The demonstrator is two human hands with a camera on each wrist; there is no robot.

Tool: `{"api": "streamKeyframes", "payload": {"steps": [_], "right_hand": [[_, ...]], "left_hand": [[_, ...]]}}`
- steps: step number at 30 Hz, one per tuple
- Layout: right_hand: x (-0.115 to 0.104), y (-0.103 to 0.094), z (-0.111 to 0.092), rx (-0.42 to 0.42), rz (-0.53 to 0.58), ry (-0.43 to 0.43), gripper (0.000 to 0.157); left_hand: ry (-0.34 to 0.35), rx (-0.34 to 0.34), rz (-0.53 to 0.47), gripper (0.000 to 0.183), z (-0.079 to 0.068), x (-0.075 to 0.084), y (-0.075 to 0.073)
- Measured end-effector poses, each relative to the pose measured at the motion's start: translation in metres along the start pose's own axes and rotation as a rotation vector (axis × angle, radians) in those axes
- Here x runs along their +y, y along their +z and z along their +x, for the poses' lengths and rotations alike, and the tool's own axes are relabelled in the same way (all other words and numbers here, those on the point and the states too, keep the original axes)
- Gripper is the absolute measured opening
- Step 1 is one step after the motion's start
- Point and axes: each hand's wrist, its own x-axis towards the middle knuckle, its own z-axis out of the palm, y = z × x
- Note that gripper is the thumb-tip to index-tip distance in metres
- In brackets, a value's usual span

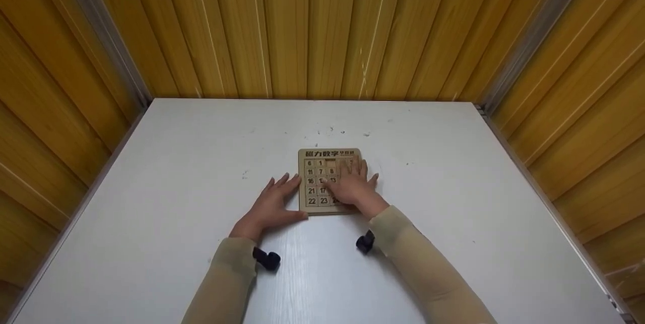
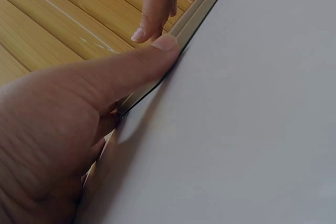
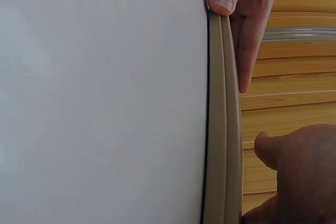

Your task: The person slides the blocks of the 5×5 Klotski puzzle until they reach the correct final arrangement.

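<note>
A wooden number sliding puzzle (image 1: 316,209) lies flat on the white table, with rows of numbered tiles under a printed heading. A dark gap shows in the top row, right of the 1 tile (image 1: 320,163). My left hand (image 1: 272,206) is at the puzzle's left side, fingers spread and straight along that edge. Its thumb (image 2: 152,59) touches the front edge near the corner. Over the right half of the tiles spreads my right hand (image 1: 352,188), fingertips on the upper rows and thumb near the middle. Several tiles beneath it are hidden.
The white table (image 1: 201,147) surrounds the puzzle, with small dark marks (image 1: 342,132) beyond it. Yellow wood-look panels (image 1: 307,31) stand at the back and both sides. A black wrist camera (image 1: 269,261) sits on the left sleeve, another (image 1: 365,243) on the right.
</note>
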Motion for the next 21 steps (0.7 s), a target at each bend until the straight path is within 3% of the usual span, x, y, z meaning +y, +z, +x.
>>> {"api": "streamKeyframes", "payload": {"steps": [14, 21], "right_hand": [[-0.006, 0.006, 0.002, 0.015, 0.013, -0.058, 0.087], [0.011, -0.004, 0.002, 0.024, 0.095, 0.017, 0.09]], "left_hand": [[0.003, -0.004, 0.009, 0.101, 0.001, -0.001, 0.002], [0.031, 0.006, -0.002, 0.101, 0.0, -0.002, 0.001]]}}
